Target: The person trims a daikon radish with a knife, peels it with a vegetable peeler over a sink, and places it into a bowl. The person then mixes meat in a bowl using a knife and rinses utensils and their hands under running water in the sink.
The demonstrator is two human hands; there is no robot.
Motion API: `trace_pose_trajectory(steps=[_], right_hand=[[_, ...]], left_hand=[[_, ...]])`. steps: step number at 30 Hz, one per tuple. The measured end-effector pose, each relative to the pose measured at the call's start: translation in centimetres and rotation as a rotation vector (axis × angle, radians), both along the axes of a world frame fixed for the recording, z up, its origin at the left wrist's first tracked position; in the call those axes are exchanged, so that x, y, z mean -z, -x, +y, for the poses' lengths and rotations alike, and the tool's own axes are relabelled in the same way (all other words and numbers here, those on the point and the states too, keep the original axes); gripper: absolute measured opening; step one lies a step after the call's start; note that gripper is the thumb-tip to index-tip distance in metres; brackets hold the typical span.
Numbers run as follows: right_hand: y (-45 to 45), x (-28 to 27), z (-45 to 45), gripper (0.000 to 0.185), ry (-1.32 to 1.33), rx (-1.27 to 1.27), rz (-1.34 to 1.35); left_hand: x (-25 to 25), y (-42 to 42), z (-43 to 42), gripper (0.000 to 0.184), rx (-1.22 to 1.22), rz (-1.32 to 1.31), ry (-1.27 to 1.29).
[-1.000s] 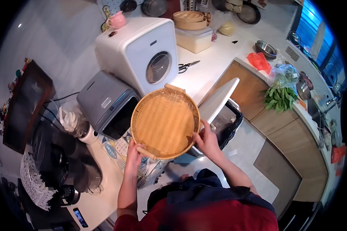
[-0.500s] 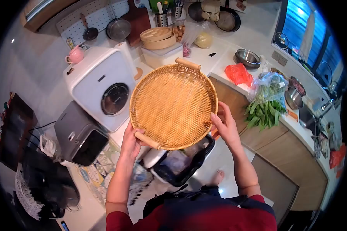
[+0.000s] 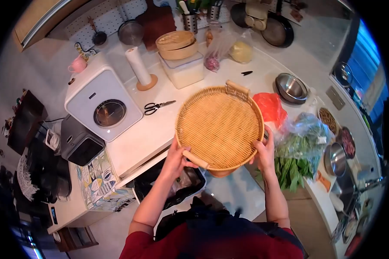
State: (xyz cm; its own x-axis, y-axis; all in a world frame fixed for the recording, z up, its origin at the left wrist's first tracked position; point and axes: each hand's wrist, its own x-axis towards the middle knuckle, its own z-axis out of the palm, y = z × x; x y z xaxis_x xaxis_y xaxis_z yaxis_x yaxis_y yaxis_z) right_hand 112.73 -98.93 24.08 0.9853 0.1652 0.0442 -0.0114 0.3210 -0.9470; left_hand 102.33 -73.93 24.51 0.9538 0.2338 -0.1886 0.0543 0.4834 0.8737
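Note:
A round woven wicker tray (image 3: 220, 127) with two wooden handles is held up in both hands, its inside facing me. My left hand (image 3: 173, 160) grips the rim by the near-left handle, fingers partly under it. On the right side, my right hand (image 3: 265, 152) pinches the rim with the thumb on top; its other fingers are mostly hidden behind. Just beyond the tray lie a red plastic bag (image 3: 270, 108) and a bunch of leafy greens (image 3: 294, 170) in clear plastic, close to my right hand.
Scissors (image 3: 159, 107), a paper towel roll (image 3: 138, 67), a lidded box (image 3: 183, 73) under a bamboo steamer (image 3: 176, 45), and steel bowls (image 3: 291, 87) stand on the counter. A white appliance (image 3: 103, 101) is at left. Below, an open drawer-like bin (image 3: 149, 183) with a black liner sticks out.
Both hands have carried the wicker tray to the right, toward the counter corner. My view has turned and moved nearer the counter, so the scissors and paper towel roll show fully.

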Motion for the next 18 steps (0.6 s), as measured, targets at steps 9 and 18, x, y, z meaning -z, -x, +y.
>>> trace_pose_trajectory(steps=[9,18], right_hand=[[-8.8,2.6,2.5,0.063,0.045,-0.061,0.123],[-15.4,7.6,6.8,0.065,0.001,-0.11,0.222]], left_hand=[[1.6,-7.9,7.1,0.059,0.247,0.286,-0.378],[16.0,-20.9,27.5,0.053,0.045,0.472,-1.645]])
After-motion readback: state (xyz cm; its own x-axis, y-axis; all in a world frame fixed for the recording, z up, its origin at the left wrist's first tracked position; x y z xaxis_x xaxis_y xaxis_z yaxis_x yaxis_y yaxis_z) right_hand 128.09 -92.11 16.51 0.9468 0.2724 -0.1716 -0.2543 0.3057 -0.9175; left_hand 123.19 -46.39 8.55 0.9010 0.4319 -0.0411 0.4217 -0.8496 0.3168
